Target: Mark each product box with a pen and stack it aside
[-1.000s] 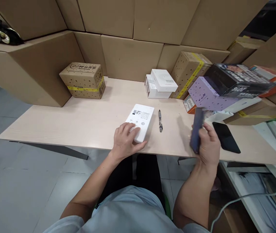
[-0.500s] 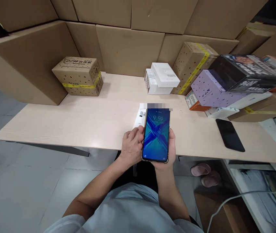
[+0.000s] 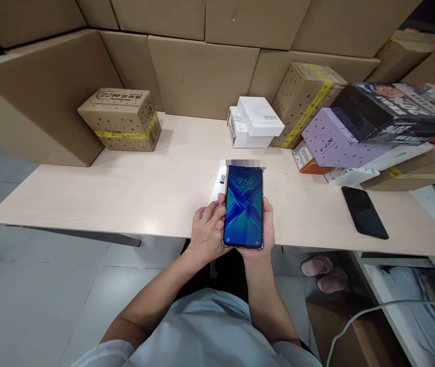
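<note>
A lit smartphone (image 3: 244, 211) in a clear-edged case is held upright over the table's front edge, its screen reading 9:59 over a blue criss-cross pattern. My right hand (image 3: 267, 232) wraps it from below and along the right side. At the left edge, the curled fingers of my left hand (image 3: 206, 232) press against the phone. Behind the phone and my left fingers lies a flat white object (image 3: 217, 189) with small dark printing; most of it is hidden, so its kind is unclear.
White power bank boxes (image 3: 260, 118) stand at the back. A taped carton (image 3: 120, 120) is at left. Several boxes, including a purple one (image 3: 328, 137), pile up at right. A dark phone (image 3: 364, 211) lies on the table (image 3: 125, 199). Pink slippers (image 3: 316, 266) rest on the floor below.
The lit phone has shifted slightly left and up in my hands, and its top tilts a little differently. My left fingers stay at its edge.
</note>
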`<move>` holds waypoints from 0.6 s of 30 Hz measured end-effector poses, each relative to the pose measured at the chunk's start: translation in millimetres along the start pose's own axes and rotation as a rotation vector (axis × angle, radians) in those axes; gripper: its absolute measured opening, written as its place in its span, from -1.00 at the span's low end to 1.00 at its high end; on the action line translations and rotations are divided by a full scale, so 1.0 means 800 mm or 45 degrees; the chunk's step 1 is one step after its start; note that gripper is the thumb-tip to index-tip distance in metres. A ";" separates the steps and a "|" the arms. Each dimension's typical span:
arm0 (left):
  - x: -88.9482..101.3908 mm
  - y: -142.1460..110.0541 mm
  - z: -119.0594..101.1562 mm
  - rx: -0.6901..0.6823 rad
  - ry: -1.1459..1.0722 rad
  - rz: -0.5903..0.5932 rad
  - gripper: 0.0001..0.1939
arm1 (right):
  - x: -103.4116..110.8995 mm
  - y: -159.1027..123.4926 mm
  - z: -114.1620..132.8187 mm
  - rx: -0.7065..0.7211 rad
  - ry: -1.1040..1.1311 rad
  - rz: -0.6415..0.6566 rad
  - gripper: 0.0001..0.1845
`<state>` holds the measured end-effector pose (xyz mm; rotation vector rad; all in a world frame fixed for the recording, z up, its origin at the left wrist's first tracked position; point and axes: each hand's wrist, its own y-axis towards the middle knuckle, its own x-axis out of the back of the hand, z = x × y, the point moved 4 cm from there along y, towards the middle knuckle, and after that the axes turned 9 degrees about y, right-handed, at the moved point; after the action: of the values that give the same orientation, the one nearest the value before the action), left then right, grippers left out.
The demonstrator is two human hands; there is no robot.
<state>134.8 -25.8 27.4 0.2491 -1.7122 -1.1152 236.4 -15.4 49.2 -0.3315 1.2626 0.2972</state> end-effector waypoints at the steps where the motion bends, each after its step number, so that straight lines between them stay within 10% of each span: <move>1: 0.001 0.001 -0.001 -0.003 -0.002 -0.003 -0.47 | -0.001 0.000 0.000 0.005 -0.003 -0.007 -0.32; 18: 0.003 0.004 -0.004 0.006 0.048 0.046 -0.55 | -0.004 -0.003 0.000 0.059 -0.011 -0.081 -0.41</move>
<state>137.4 -27.0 31.1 0.2395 -1.6802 -1.0735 236.7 -17.4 52.5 -0.3300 1.2458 0.2144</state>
